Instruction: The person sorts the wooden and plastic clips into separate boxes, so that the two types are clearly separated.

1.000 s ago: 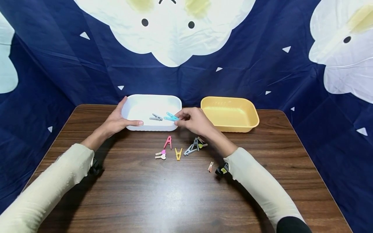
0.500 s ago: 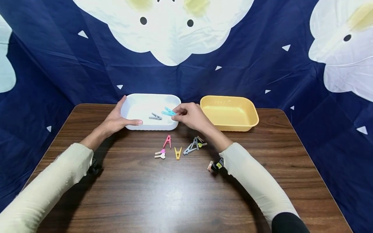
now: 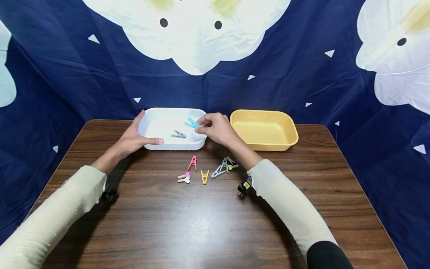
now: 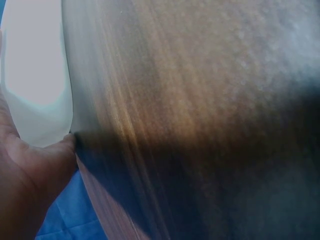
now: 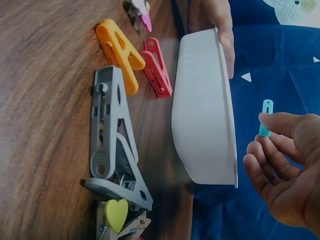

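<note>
My left hand (image 3: 131, 137) holds the left end of a white plastic basin (image 3: 158, 146), its thumb along the front rim and its other fingers at the left side. The left wrist view shows the same thumb (image 4: 62, 147) against the basin's edge. My right hand (image 3: 216, 128) pinches a light blue clothespin (image 3: 191, 123) between thumb and fingers, above the basin's right part. In the right wrist view that clothespin (image 5: 265, 118) sticks out on both sides of the thumb tip. A grey clothespin (image 3: 178, 134) lies inside the basin.
A yellow basin (image 3: 292, 140) stands to the right. On the wooden table in front lie a pink-red clothespin (image 3: 192, 163), a yellow one (image 3: 204, 177), large grey ones (image 3: 220, 170) and small wooden ones with hearts (image 3: 184, 180). A blue curtain (image 3: 215, 91) hangs behind.
My right hand has moved up and left with the light blue clothespin, from the basin's front right rim to farther over its inside. The left hand stays on the basin.
</note>
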{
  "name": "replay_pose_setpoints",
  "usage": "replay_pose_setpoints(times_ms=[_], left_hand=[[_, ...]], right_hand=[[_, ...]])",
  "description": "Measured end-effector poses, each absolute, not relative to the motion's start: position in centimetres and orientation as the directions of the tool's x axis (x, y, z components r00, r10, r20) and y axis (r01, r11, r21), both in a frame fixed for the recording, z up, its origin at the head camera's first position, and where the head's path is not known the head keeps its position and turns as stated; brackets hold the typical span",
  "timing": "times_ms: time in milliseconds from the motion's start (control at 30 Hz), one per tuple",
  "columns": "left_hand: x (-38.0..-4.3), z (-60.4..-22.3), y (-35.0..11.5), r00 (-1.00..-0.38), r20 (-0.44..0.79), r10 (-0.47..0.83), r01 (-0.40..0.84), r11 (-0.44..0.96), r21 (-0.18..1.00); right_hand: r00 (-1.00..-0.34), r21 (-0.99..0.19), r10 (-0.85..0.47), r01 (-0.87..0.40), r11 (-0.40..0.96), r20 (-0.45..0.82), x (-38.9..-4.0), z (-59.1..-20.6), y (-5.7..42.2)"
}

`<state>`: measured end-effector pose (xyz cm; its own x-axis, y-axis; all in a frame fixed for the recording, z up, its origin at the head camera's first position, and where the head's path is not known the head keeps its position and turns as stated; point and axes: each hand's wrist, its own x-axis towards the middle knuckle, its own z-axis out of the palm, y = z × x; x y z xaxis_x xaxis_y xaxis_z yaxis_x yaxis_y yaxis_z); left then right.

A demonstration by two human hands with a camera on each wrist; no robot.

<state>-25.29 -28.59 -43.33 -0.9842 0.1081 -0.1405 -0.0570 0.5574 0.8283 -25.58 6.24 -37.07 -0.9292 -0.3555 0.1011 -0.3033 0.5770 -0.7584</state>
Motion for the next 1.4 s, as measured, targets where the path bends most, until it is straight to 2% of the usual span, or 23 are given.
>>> replay_pose_setpoints(times_ms=[1400], left_hand=[[-24.9, -43.2, -29.2, -0.984, -0.147, 0.104, -0.063, 0.570, 0.820]], right_hand=[[-0.959, -0.768, -0.281, -0.199, 0.609, 0.027, -28.3, -37.0, 3.0]])
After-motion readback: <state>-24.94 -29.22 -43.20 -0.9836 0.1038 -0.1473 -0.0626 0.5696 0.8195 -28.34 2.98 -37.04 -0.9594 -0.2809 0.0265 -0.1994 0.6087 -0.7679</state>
